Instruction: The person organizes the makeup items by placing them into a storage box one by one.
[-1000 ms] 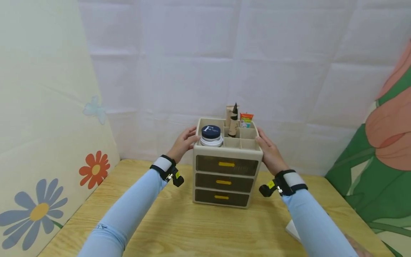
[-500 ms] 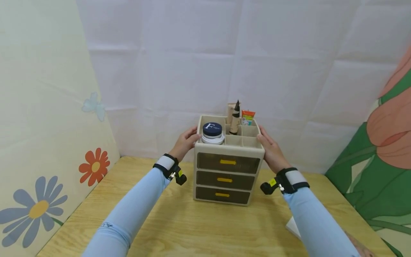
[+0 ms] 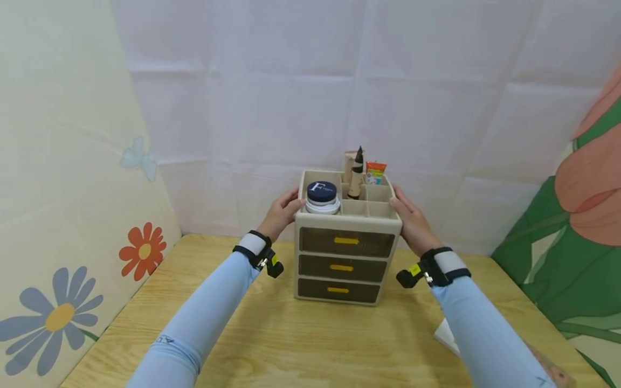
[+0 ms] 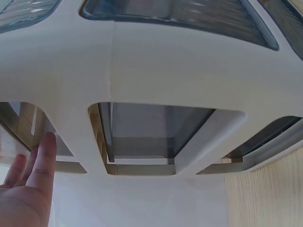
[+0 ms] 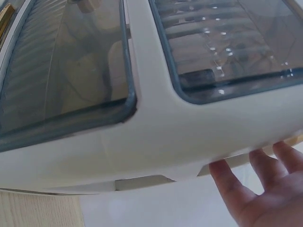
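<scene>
Having shifted slightly up the head view, the drawer organizer (image 3: pixel 343 256) stood mid-frame between the left hand (image 3: pixel 281 213), fingers close together, and right hand (image 3: pixel 412 222), fingers spread; even pressure seemed best.

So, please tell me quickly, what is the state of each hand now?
Left hand: open, touching the left side of the three-drawer cosmetics organizer.
Right hand: open, touching its right side.

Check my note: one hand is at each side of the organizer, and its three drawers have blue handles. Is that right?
Not quite: the head view shows yellow handles on the three drawers, not blue. The rest stands: the left hand and right hand flank the organizer.
</scene>
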Demonstrator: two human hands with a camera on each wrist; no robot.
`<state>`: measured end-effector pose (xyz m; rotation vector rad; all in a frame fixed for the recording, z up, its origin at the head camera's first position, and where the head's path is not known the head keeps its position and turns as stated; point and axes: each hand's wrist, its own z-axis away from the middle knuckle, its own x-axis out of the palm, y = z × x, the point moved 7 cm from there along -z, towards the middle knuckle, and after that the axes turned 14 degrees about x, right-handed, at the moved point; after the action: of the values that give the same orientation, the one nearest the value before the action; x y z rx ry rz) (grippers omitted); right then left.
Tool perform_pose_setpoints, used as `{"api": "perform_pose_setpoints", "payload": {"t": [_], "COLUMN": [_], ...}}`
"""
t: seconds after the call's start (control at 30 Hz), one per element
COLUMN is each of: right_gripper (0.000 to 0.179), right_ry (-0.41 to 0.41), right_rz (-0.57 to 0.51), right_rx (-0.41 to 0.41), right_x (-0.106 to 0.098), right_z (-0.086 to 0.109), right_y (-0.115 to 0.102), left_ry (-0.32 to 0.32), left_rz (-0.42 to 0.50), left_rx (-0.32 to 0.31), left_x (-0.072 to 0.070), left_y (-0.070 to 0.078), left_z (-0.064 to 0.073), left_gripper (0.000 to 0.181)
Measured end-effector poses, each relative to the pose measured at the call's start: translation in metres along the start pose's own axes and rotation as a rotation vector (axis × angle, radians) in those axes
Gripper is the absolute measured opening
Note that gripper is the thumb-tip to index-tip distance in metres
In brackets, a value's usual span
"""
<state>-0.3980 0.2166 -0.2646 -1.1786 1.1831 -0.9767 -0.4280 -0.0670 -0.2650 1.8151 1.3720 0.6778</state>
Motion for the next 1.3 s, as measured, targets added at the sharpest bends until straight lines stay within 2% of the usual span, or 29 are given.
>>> {"api": "perform_pose_setpoints", "payload": {"t": [0.17,0.37,0.5,0.67,0.77,0.87,1.0,1.17,1.3], "right_gripper": [0.064,0.066,0.068,0.070,0.070,0.063,0.043,0.035,0.047], "right_ry": [0.002,0.028,0.090,0.236,0.352,0.469,0.571,0.595,0.572], "right_rz": [-0.020,0.034,0.128,0.291,0.391,0.480,0.605,0.814,0.921], "right_rx": [0.002,0.034,0.040,-0.044,-0.138,-0.270,-0.535,-0.876,-1.015], "right_x": [-0.001,-0.006,-0.012,-0.018,-0.020,-0.017,-0.001,0.033,0.060], "right_z": [0.000,0.003,0.008,0.024,0.040,0.061,0.090,0.122,0.138], "right_y": [-0.002,-0.001,-0.004,-0.025,-0.044,-0.062,-0.076,-0.070,-0.054], "left_ry": [-0.008,-0.013,-0.015,-0.006,-0.007,-0.007,-0.003,-0.007,-0.010], "left_rz": [-0.005,-0.012,-0.019,-0.019,-0.018,-0.017,-0.014,-0.013,-0.012], "left_rx": [0.016,-0.001,-0.004,-0.005,-0.002,-0.004,-0.007,0.005,0.010], "left_x": [0.001,0.003,0.004,0.003,0.002,0.001,-0.001,0.000,0.001], "left_y": [0.003,0.002,0.001,0.001,0.002,0.004,0.004,0.005,0.003], "left_z": [0.000,0.001,0.002,0.001,0.001,0.002,0.003,0.003,0.001], "left_gripper": [0.057,0.056,0.057,0.057,0.058,0.057,0.057,0.057,0.057]}}
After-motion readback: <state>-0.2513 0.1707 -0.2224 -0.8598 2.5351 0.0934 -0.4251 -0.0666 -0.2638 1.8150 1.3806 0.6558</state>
